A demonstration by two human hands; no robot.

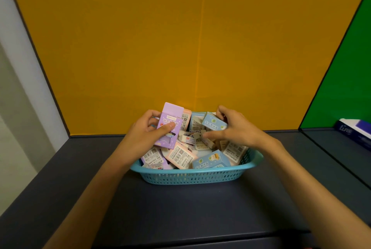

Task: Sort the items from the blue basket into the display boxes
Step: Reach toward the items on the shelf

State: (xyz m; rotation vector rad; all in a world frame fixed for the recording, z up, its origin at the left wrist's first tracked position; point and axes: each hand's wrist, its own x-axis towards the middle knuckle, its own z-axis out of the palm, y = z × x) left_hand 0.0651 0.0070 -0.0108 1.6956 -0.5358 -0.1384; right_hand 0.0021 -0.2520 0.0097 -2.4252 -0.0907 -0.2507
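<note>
On the dark grey counter sits a blue perforated plastic basket, heaped with small pastel cartons and loose white erasers. Left hand pinches an upright purple cardboard box above the pile; right hand grips a pale blue carton (tilted). A yellow backdrop stands behind, a green panel and a white-and-purple box to the right.

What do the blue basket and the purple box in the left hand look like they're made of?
Blue basket: looks like moulded plastic, matte to slightly glossy, with regular slots through its wall and a smooth rolled rim.
Purple box, gripped by the left hand: probably thin printed cardboard, with flat faces, crisp folded edges and printed artwork; the finish is hard to judge.
</note>
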